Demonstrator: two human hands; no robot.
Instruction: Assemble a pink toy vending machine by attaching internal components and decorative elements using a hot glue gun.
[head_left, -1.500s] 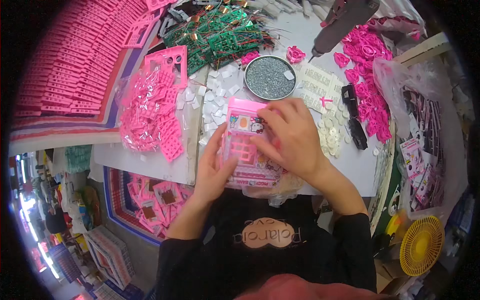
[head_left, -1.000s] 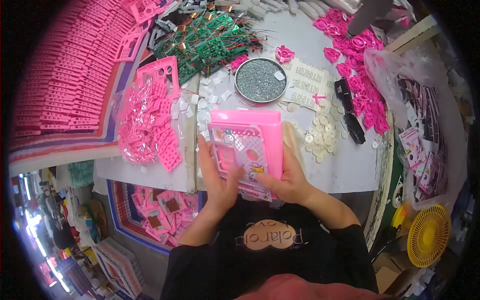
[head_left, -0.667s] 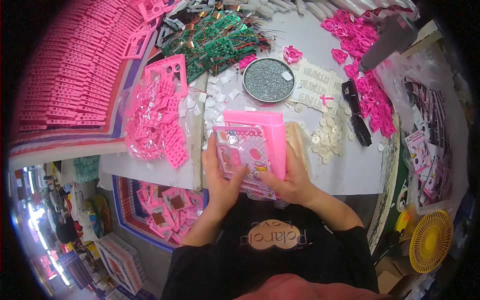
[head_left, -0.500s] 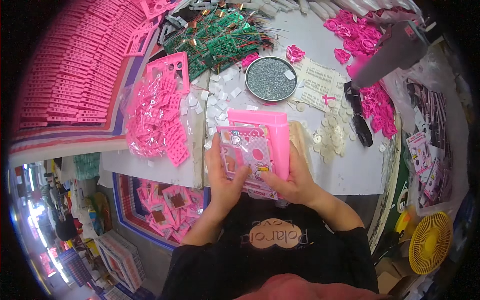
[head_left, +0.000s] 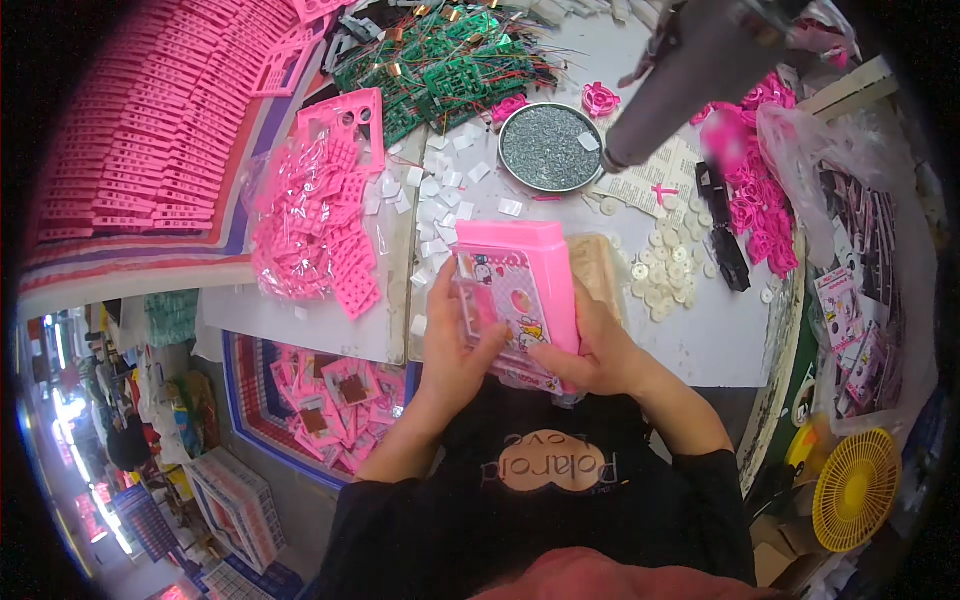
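Above the table's near edge, both hands hold a pink plastic toy case [head_left: 557,290], tilted toward me. A clear and lilac sticker panel [head_left: 510,292] with cartoon prints lies against its face. My left hand [head_left: 455,335] grips the left edge, its thumb pressed on the panel's lower part. My right hand [head_left: 600,345] wraps the case's right side, thumb over the lower front. Fingers behind the case are hidden. Just beyond it stands a round tin [head_left: 550,148] of small grey metal screws, with scattered white paper squares [head_left: 450,205] to its left.
A dark grey electric screwdriver [head_left: 700,80] hangs over the table's right half. White discs [head_left: 665,265], pink parts [head_left: 762,215] and a black strip [head_left: 722,225] lie right. Green circuit boards [head_left: 440,75], bagged pink keypads [head_left: 310,230] and stacked pink frames [head_left: 150,130] are left and far.
The sticker panel, earlier jutting left off the case, now sits closer to its face. The hanging screwdriver has swung left toward the screw tin.
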